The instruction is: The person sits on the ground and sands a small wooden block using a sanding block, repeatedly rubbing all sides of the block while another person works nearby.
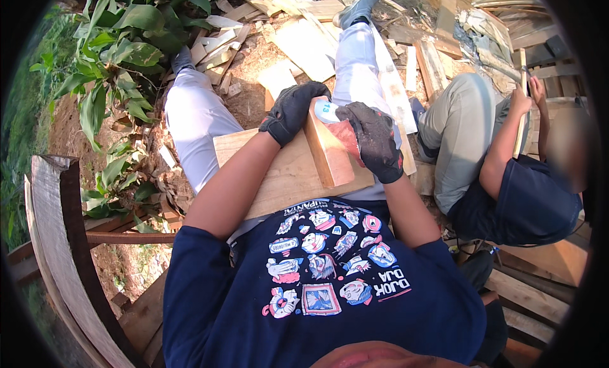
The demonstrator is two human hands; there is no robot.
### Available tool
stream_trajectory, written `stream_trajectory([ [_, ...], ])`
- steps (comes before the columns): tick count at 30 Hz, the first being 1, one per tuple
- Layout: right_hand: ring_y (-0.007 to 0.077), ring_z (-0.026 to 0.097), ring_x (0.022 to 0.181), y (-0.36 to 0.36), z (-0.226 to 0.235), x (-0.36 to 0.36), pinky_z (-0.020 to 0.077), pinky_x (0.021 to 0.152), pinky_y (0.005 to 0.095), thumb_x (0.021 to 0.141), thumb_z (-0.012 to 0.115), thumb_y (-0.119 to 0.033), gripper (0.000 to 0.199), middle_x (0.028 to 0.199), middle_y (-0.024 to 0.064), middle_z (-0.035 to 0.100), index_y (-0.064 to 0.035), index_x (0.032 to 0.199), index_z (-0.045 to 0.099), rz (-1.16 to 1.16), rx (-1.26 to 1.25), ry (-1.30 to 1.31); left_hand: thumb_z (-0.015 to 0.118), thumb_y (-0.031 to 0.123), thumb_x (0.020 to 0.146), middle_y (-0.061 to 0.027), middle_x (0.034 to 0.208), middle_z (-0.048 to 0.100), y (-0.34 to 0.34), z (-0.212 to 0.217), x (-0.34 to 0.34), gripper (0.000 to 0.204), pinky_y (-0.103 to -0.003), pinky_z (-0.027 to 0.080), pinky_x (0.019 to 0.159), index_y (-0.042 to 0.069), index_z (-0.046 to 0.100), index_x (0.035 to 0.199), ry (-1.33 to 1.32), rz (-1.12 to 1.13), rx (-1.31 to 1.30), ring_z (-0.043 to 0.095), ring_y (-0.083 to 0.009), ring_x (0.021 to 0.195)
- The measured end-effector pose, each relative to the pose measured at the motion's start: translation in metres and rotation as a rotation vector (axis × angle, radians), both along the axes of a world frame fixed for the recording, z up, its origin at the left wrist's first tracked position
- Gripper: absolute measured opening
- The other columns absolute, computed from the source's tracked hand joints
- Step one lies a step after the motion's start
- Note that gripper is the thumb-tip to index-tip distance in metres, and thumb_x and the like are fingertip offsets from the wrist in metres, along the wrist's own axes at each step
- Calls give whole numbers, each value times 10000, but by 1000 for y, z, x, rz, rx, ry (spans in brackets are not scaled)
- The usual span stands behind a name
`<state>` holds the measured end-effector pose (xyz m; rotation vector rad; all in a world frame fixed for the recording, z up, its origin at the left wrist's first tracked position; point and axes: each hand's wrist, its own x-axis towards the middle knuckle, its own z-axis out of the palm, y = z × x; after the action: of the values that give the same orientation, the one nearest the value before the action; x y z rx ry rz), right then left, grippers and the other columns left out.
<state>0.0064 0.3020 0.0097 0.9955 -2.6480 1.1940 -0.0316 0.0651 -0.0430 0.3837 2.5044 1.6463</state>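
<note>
A thick wooden block lies lengthwise over a flat wooden board across my lap. My left hand, in a black glove, is closed round the block's far end, on its left side. My right hand, gloved too, grips a reddish sheet of sandpaper against the block's right side. Between the two hands, a pale round label shows near the far end. The right fingertips are partly hidden by the glove's back.
Wood scraps and offcuts litter the ground beyond my legs. Leafy plants grow at the far left, above a rough upright timber. On the right sits another person, holding a thin wooden strip, with stacked planks nearby.
</note>
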Motion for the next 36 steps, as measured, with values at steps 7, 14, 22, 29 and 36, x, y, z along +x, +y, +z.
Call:
stream_trajectory([
  [7, 377, 728, 1013, -19, -23, -9, 557, 867, 457, 959, 671, -236, 483, 1114, 168, 750, -56, 1405, 632, -173, 117, 105, 529, 144, 1054, -116, 1142, 783, -6, -15, -1, 277, -361, 561, 980, 34, 744, 1191, 76, 53, -24, 729, -208, 1062],
  [14, 366, 756, 935, -37, -16, 11, 587, 826, 450, 896, 746, -165, 523, 1033, 175, 761, -7, 1380, 627, -203, -212, 163, 598, 94, 1002, -115, 1078, 779, -10, -16, 0, 211, -364, 566, 960, 34, 744, 1143, 235, 58, 94, 737, -224, 1031],
  [22, 392, 744, 897, -25, 13, 41, 599, 771, 450, 869, 743, -36, 367, 1081, 198, 744, -26, 1235, 726, -19, 23, 98, 626, 133, 1021, -89, 960, 729, -14, -16, -7, 146, -367, 579, 892, 18, 688, 954, -108, -227, 540, 705, -221, 911],
  [29, 436, 645, 1257, -22, 27, 46, 523, 1052, 551, 934, 770, -147, 354, 1439, 241, 634, -39, 1265, 707, 59, 220, 347, 518, 260, 1130, -146, 978, 743, -5, -41, -21, 351, -420, 596, 890, -32, 696, 1046, -528, -71, 872, 723, -280, 896],
  [36, 461, 490, 1479, -5, 22, 50, 424, 1195, 587, 937, 811, -338, 619, 1613, 263, 497, -79, 1466, 620, 329, 18, 126, 528, 257, 1128, -158, 991, 760, -5, -38, -23, 348, -404, 609, 878, -40, 699, 1068, -701, -138, 1060, 745, -259, 899],
])
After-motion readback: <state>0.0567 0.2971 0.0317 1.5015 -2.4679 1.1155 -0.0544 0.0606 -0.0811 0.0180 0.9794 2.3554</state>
